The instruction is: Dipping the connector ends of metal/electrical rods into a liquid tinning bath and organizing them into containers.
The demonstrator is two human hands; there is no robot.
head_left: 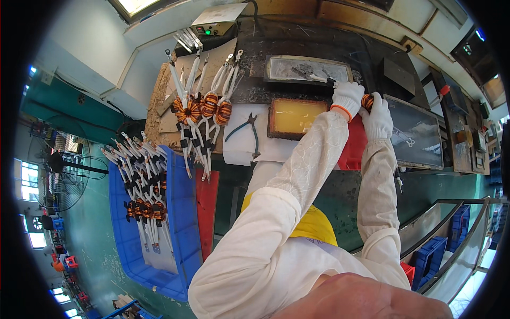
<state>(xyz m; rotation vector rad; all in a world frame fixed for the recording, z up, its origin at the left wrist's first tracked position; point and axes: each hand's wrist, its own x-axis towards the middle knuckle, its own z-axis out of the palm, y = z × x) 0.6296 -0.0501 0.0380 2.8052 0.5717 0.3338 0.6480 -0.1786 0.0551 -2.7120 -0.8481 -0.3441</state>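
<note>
Orange-black coil (367, 101) probably in right hand (378, 118), white lead (318, 78) in left hand (348, 97)

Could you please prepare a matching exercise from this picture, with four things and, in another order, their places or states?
1. Teal-handled metal pliers
2. Blue plastic crate
3. Dark-rimmed rectangular tray
4. Orange-and-black wound coil

A. Holding yellow material
B. Between the white-gloved left hand and right hand
C. Lying on white paper
D. Containing several similar coils

Pairs: 1-C; 2-D; 3-A; 4-B
</note>
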